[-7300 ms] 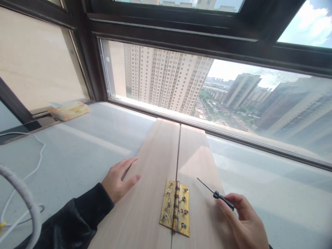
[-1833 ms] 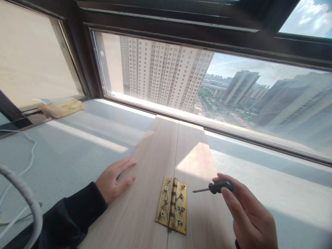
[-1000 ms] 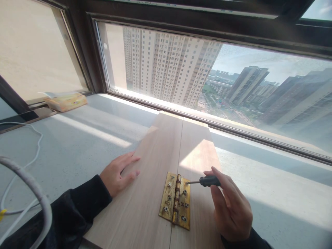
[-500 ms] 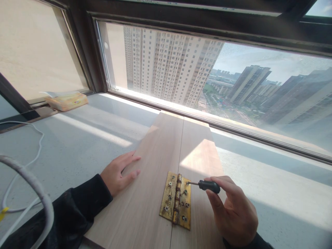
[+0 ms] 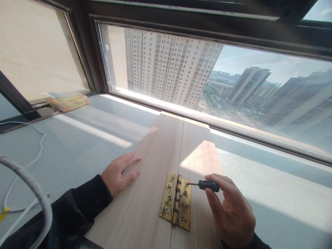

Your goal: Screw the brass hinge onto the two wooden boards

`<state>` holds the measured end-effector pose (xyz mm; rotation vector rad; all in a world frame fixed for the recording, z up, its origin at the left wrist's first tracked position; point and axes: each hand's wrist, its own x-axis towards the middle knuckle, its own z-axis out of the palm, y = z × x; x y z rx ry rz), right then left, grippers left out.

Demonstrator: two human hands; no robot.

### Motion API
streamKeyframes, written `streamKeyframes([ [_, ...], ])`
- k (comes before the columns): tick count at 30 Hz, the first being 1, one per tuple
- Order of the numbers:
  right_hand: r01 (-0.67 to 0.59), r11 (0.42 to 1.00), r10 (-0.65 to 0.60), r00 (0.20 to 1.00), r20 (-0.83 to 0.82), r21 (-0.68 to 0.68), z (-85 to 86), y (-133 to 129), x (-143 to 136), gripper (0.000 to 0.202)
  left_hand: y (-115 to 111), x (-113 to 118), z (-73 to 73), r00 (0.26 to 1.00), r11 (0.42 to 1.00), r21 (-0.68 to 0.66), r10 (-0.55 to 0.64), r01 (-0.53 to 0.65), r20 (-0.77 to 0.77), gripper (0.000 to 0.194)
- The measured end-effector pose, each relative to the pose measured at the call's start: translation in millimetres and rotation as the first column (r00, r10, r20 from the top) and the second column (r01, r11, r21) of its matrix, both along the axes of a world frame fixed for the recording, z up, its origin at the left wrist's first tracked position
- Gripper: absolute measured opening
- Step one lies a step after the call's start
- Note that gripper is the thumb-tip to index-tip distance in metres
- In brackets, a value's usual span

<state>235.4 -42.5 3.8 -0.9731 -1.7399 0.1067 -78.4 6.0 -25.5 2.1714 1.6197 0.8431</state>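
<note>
My right hand (image 5: pixel 233 211) grips the black handle of a small screwdriver (image 5: pixel 209 185) between thumb and fingers. The screwdriver's tip meets the upper right screw of a worn brass hinge (image 5: pixel 168 199). Several cross-head screws sit in both leaves of the hinge, which straddles the seam between two pale wooden boards (image 5: pixel 145 193). Resting on the left board's edge is my left hand (image 5: pixel 120 174), its thumb and fingers spread apart and holding nothing.
The boards lie on a speckled white sill (image 5: pixel 85 152) and reach the window frame (image 5: pixel 181 116). At left are a tissue pack (image 5: pixel 67 102), a dark flat device (image 5: pixel 20 121), a thin white cable (image 5: pixel 38 152) and a thick grey cable (image 5: pixel 38 186).
My right hand has shifted slightly and its grip on the screwdriver handle has turned a little. The left hand, boards and hinge stay in place.
</note>
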Motion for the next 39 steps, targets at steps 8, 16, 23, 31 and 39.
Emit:
streamKeyframes([
  [8, -0.149, 0.989, 0.148, 0.987, 0.066, -0.004, 3.7, 1.8, -2.2, 0.052, -0.6, 0.2, 1.2, 1.000, 1.000, -0.019, 0.000, 0.000, 0.004, 0.051],
  [16, 0.010, 0.999, -0.007, 0.999, -0.049, 0.050, -0.6, 5.7, 3.0, 0.038, -0.8, 0.6, 2.1, 1.000, 0.999, -0.040, 0.008, -0.007, 0.006, 0.052],
  [23, 0.033, 0.993, -0.034, 0.999, 0.006, 0.117, -3.1, 4.6, 1.4, 0.037, -1.3, 0.7, 2.1, 1.000, 0.999, -0.046, 0.011, -0.011, 0.010, 0.052],
  [31, 0.022, 0.999, -0.017, 0.993, 0.114, -0.048, 3.5, -1.1, -1.3, 0.036, -0.9, 0.1, 0.9, 1.000, 0.998, -0.063, 0.007, -0.006, 0.017, 0.053],
  [39, -0.046, 0.996, 0.032, 0.982, 0.185, 0.072, 4.0, 4.1, 1.9, 0.021, -0.4, 0.1, -0.1, 1.000, 0.999, -0.031, 0.008, -0.008, 0.009, 0.051],
])
